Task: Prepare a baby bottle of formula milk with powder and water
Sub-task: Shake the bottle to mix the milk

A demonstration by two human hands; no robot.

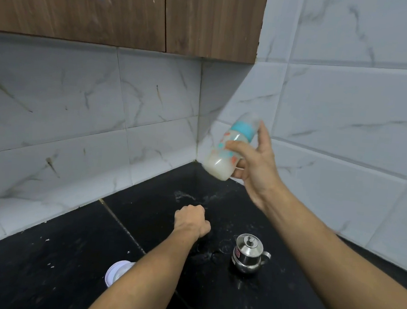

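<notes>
A white-lidded jar [117, 273] is half hidden by the left forearm, a lidded steel pot [248, 254] is set just right of the left hand [192, 220], curled into a fist on the black counter [68, 253], and farther up the tilted, milky baby bottle [218, 160] is gripped by the right hand [255, 163].

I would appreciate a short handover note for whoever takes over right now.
Right hand grips the baby bottle, raised and tilted over the counter, teal collar on, milky liquid inside; it is blurred, probably mid-shake.
Left hand: curled fist low over the counter, nothing seen in it.
Lidded steel pot stands on the counter; a white container sits partly behind the left forearm.
Done: powder and water seem in, bottle closed.
Left: probably finish mixing, set it down.
</notes>
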